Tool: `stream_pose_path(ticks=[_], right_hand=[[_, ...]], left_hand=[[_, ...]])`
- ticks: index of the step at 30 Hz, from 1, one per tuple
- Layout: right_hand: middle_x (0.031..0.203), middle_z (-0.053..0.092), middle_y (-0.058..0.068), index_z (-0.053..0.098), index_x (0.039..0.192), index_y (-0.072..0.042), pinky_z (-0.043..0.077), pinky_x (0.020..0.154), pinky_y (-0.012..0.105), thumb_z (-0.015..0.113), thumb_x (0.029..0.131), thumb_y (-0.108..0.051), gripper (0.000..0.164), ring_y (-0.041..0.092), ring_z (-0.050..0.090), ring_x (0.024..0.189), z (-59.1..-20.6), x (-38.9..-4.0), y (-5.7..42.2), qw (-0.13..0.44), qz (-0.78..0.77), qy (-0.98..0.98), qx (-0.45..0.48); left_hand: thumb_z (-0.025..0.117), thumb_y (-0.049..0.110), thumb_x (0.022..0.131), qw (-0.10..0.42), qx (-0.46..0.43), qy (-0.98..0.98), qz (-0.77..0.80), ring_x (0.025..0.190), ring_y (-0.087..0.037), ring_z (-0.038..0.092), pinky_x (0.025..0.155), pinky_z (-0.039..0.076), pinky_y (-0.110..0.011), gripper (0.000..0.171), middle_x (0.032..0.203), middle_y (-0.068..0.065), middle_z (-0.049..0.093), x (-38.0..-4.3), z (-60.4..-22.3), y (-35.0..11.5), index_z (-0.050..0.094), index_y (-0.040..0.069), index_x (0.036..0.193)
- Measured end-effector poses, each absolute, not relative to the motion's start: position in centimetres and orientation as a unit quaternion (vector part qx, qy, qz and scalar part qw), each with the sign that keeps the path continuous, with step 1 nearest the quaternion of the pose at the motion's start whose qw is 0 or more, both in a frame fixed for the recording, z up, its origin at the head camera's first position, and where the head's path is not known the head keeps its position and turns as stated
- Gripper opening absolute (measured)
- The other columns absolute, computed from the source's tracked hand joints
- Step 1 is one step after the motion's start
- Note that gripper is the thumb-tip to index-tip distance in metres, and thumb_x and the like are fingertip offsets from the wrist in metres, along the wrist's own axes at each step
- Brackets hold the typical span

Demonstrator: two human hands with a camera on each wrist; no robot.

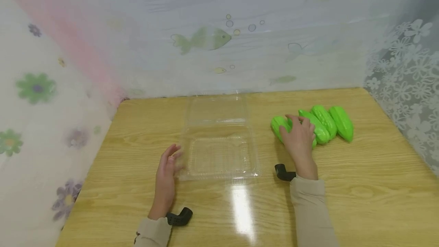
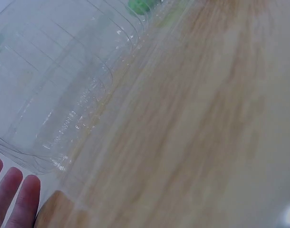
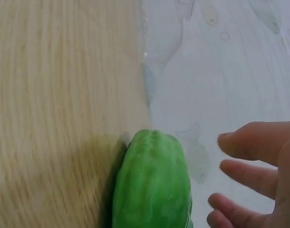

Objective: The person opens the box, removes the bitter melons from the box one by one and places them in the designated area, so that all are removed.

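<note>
A clear plastic clamshell box (image 1: 219,126) lies with its lid folded back on the wooden table. Beside the box's left edge, my left hand (image 1: 165,180) has its fingers loosely extended; whether they touch the plastic I cannot tell. Toward the right lies a row of several bright green, ridged gourd-like vegetables (image 1: 341,123). Above the left part of this row hovers my right hand (image 1: 298,138), hiding some of it. In the right wrist view, its spread fingers (image 3: 252,140) stand apart from one green gourd (image 3: 152,185).
The table (image 1: 137,125) meets a fish-patterned curtain (image 1: 151,68) at the back. A flower-printed curtain (image 1: 68,106) hangs on the left, and a white-flowered sheer one (image 1: 404,75) on the right. Each wrist carries a black camera mount (image 1: 180,217).
</note>
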State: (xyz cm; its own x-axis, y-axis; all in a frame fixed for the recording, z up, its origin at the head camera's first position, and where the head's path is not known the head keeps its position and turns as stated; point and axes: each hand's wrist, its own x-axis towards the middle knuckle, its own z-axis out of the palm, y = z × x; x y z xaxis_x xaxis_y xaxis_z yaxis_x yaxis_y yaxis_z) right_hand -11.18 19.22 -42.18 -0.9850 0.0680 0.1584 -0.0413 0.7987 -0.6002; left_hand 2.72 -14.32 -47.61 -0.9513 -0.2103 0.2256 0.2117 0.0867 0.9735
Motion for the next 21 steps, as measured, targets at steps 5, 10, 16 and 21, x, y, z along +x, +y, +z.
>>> stream_pose_path(ticks=[5, 10, 16, 21], right_hand=[[0.13, 0.033, 0.019, 0.048, 0.127, -0.01, 0.025, 0.084, 0.052, 0.05, 0.09, -0.029, 0.041, 0.036, 0.029, 0.112, -42.2, -10.8, 19.3, 0.105, 0.352, -0.93, 0.023], [0.131, 0.034, 0.02, 0.049, 0.126, -0.006, 0.027, 0.085, 0.054, 0.047, 0.092, -0.029, 0.041, 0.038, 0.03, 0.113, -42.1, -10.0, 19.1, 0.129, 0.345, -0.929, 0.048], [0.138, 0.025, 0.021, 0.035, 0.136, -0.004, 0.023, 0.092, 0.06, 0.04, 0.094, -0.037, 0.054, 0.042, 0.021, 0.124, -42.3, -9.4, 18.9, 0.106, 0.321, -0.935, 0.107], [0.145, 0.011, 0.018, 0.018, 0.143, -0.01, 0.016, 0.092, 0.066, 0.039, 0.094, -0.04, 0.061, 0.043, 0.011, 0.129, -42.4, -8.7, 19.6, 0.071, 0.289, -0.941, 0.162]], left_hand=[[0.024, 0.019, 0.099, 0.157, -0.007, -0.728, -0.667, 0.12, -0.031, 0.037, 0.086, 0.04, -0.047, 0.039, 0.135, -0.014, 0.035, 2.6, -47.0, -14.3, 0.031, 0.011, 0.136], [0.022, 0.026, 0.099, 0.148, 0.011, -0.74, -0.656, 0.122, -0.025, 0.037, 0.091, 0.039, -0.039, 0.041, 0.138, -0.008, 0.035, 2.3, -47.4, -14.6, 0.03, 0.015, 0.138], [0.018, 0.028, 0.1, 0.141, 0.02, -0.731, -0.667, 0.127, -0.022, 0.031, 0.096, 0.034, -0.036, 0.044, 0.142, -0.004, 0.03, 2.4, -46.2, -14.3, 0.026, 0.016, 0.141], [0.022, 0.027, 0.099, 0.141, 0.015, -0.761, -0.633, 0.13, -0.013, 0.025, 0.101, 0.027, -0.034, 0.042, 0.144, 0.006, 0.025, 2.2, -45.6, -15.4, 0.022, 0.027, 0.141]])
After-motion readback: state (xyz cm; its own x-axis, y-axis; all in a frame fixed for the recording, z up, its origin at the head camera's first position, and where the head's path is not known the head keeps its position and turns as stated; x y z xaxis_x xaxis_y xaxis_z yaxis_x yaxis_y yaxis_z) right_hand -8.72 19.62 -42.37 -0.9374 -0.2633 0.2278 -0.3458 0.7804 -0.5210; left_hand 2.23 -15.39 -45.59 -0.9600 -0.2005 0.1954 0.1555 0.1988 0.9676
